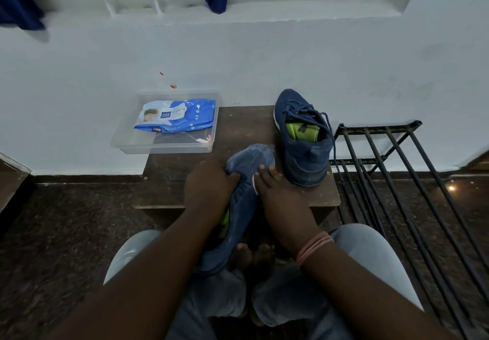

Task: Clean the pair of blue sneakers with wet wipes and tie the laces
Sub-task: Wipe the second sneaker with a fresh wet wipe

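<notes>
Sneaker (246, 181) gripped between left hand (209, 181) and right hand (275, 189): blue knit mesh cloth, matt, perforated at toe. Second sneaker (301, 138) beyond right hand: same matt blue cloth, cord laces, bright green lining. Low table (185, 181) under hands: dark wood, scuffed, dull. Tray (164, 144) beyond left hand: clear smooth plastic. Wipes pack (177, 117) inside: glossy blue plastic film. Rack (397, 170) right of right hand: black metal bars. Floor (66, 234): speckled polished stone.

Head cam, looking fwd/down, close over small table (185, 181).
</notes>
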### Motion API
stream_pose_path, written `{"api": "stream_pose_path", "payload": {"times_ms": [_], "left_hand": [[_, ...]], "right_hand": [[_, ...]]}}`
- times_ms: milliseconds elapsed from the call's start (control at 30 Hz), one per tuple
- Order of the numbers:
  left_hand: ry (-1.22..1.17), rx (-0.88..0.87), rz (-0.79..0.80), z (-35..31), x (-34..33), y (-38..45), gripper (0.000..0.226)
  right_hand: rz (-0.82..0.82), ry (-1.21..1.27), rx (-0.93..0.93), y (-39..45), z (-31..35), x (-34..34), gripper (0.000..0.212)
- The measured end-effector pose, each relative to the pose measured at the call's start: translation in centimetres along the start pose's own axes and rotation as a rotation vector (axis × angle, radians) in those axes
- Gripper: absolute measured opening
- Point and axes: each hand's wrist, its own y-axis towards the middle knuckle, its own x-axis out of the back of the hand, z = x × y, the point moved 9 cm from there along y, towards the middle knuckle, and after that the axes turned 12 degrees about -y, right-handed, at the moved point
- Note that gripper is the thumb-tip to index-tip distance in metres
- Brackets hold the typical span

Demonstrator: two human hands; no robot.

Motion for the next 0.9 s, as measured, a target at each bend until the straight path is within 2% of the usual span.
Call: {"api": "stream_pose_path", "payload": {"times_ms": [167, 300, 400, 600, 700, 833, 900], "left_hand": [[-0.045, -0.003, -0.005, 0.0, 0.0, -0.1, 0.031], [-0.055, -0.039, -0.041, 0.0, 0.1, -0.5, 0.036], [-0.060, -0.053, -0.049, -0.1, 0.1, -0.7, 0.035], [-0.058, -0.049, -0.027, -0.1, 0.0, -0.4, 0.034], [-0.065, -0.020, -0.011, 0.1, -0.2, -0.1, 0.030], [-0.080, 0.004, -0.026, 0.4, -0.4, -0.2, 0.030], [-0.080, -0.001, -0.028, 0.6, -0.5, -0.2, 0.030]], "right_hand": [[-0.108, 0.221, -0.138, -1.9, 0.1, 1.3, 0.018], [-0.092, 0.249, -0.062, -1.6, 0.0, 1.2, 0.027], [-0.095, 0.201, -0.012, -0.8, 0.0, 2.0, 0.011], [-0.068, 0.049, -0.150, 4.3, -2.5, 1.1, 0.014], [-0.036, 0.099, -0.224, 3.7, -1.9, 1.3, 0.017], [0.076, 0.311, -0.279, -0.4, -0.9, 2.1, 0.029], [0.042, 0.310, -0.258, -1.0, -0.4, 2.4, 0.025]]}}
